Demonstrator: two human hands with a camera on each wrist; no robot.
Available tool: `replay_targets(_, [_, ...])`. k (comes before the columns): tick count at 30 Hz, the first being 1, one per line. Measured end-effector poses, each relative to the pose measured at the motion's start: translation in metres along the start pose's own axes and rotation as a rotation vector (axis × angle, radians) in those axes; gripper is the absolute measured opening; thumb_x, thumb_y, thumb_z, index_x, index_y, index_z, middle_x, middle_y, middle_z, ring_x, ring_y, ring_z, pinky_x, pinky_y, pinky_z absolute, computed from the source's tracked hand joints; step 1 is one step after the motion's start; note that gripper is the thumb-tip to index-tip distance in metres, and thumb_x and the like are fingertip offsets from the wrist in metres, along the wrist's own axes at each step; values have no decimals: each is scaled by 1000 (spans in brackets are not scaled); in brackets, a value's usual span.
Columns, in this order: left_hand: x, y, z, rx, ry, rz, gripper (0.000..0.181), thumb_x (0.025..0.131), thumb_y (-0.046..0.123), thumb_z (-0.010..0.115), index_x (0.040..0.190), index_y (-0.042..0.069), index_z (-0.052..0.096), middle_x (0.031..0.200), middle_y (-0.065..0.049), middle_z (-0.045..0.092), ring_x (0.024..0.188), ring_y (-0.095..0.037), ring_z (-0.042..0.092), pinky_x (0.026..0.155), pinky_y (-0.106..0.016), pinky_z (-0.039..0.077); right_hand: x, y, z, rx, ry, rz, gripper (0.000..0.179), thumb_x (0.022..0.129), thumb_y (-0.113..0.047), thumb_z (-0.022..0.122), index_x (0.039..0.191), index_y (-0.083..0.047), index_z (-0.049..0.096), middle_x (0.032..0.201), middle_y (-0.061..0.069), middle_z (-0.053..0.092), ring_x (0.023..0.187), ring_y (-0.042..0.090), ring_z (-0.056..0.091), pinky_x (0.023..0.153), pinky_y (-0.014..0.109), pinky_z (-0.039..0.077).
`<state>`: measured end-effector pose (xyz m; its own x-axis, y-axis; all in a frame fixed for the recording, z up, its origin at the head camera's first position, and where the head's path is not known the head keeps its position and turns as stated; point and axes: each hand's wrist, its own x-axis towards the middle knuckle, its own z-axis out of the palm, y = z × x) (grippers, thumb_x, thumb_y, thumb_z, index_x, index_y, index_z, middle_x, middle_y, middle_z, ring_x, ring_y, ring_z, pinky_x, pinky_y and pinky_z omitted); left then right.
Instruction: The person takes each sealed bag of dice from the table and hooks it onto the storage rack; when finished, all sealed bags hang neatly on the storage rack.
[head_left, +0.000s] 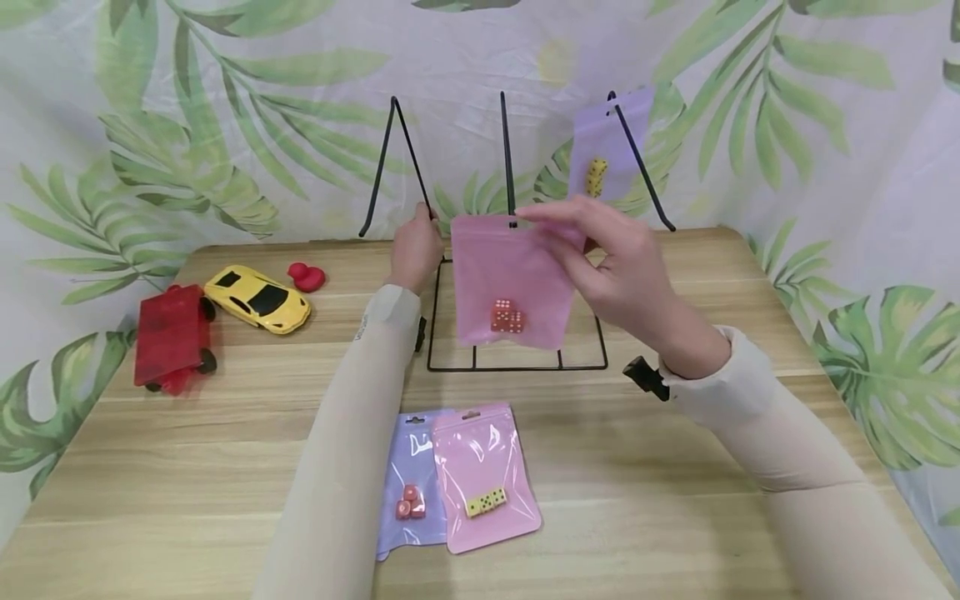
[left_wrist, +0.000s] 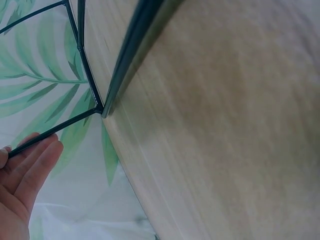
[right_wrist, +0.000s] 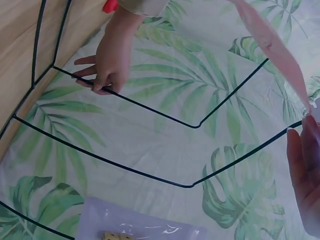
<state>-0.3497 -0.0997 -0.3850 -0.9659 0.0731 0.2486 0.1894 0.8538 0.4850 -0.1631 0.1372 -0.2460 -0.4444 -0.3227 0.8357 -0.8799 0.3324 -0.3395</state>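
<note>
A black wire rack (head_left: 517,367) with three upright hooks stands at the back of the table. My left hand (head_left: 417,250) grips the rack's left wire low down; in the left wrist view its fingers (left_wrist: 37,172) and thumb lie around that wire. My right hand (head_left: 626,262) pinches a pink zip bag (head_left: 480,267) by its upper right part. Red dice (head_left: 506,317) show through the bag's front. The bag's top hole lies at the tip of the middle hook, and in the right wrist view the fingertips are right at that wire end.
A purple bag (head_left: 611,125) with yellow dice hangs on the right hook. In front lie a purple bag (head_left: 416,433) with red dice and a pink bag (head_left: 480,458) with yellow dice. Leftward are a yellow toy car (head_left: 258,298), a red toy vehicle (head_left: 171,333) and a red duck (head_left: 306,276).
</note>
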Motion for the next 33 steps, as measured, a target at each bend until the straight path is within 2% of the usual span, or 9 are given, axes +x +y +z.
replay_targets(6, [2, -3, 4, 8, 14, 7, 26, 108, 19, 33, 120, 1, 48, 94, -21, 67, 78, -39, 66, 68, -50, 54, 2, 16, 9, -42, -23, -1, 20, 91, 2, 67, 110, -1, 71, 92, 11, 73, 68, 8, 48, 61, 18, 39])
replay_targets(10, [3, -4, 4, 11, 12, 6, 27, 108, 20, 33, 120, 1, 48, 92, -20, 67, 77, -39, 66, 68, -49, 54, 6, 27, 13, -82, -23, 19, 22, 93, 2, 65, 113, -2, 70, 95, 12, 73, 64, 8, 47, 58, 18, 37])
replay_targets(15, [4, -4, 3, 3, 5, 4, 27, 108, 20, 31, 120, 2, 48, 90, -20, 66, 75, -38, 66, 66, -48, 54, 15, 42, 16, -157, -21, 97, 23, 95, -4, 64, 116, -8, 71, 100, 10, 73, 63, 10, 49, 57, 19, 37])
replay_targets(23, [4, -7, 6, -20, 0, 19, 24, 108, 19, 33, 118, 2, 48, 88, -18, 66, 72, -37, 66, 63, -47, 54, 30, 68, 22, -231, -18, 218, 28, 96, -6, 62, 122, -13, 71, 107, 8, 72, 73, 17, 54, 63, 26, 39])
replay_targets(33, [3, -2, 1, -2, -10, -14, 26, 108, 21, 33, 120, 3, 48, 92, -20, 67, 78, -39, 67, 67, -50, 54, 46, 82, 23, -322, -111, 357, 44, 99, -4, 55, 136, -25, 62, 123, 5, 69, 89, 18, 57, 72, 32, 43])
